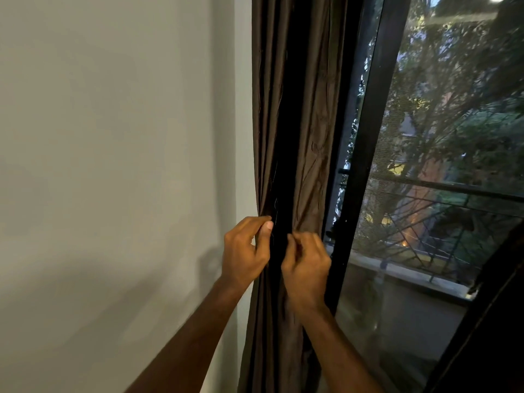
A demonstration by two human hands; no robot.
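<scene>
A head-worn view of a person standing at a window; a dark brown curtain [300,114] hangs gathered in the centre of the view, between a pale wall [113,137] at 9 o'clock and a black window frame [368,154] at 3 o'clock; the left hand [246,251] pinches the curtain's wall-side fold between thumb and forefinger; the right hand [307,265], just beside it at 3 o'clock, has its fingers curled tight on a neighbouring fold, though motion blur softens the grip; a deep black pleat lies between the two hands; the step appears to be taking hold of the bunched cloth before spreading it; the next move probably calls for the right hand to draw its fold toward 3 o'clock across the glass while the left anchors the wall-side edge, pulling evenly so the cloth slides rather than strains at the top; the curtain's long axis runs upright, from 12 o'clock down to 6 o'clock, and its folds follow that line; its free edge faces the window; beyond the glass, a balcony railing [453,191] and trees show in dim light.
</scene>
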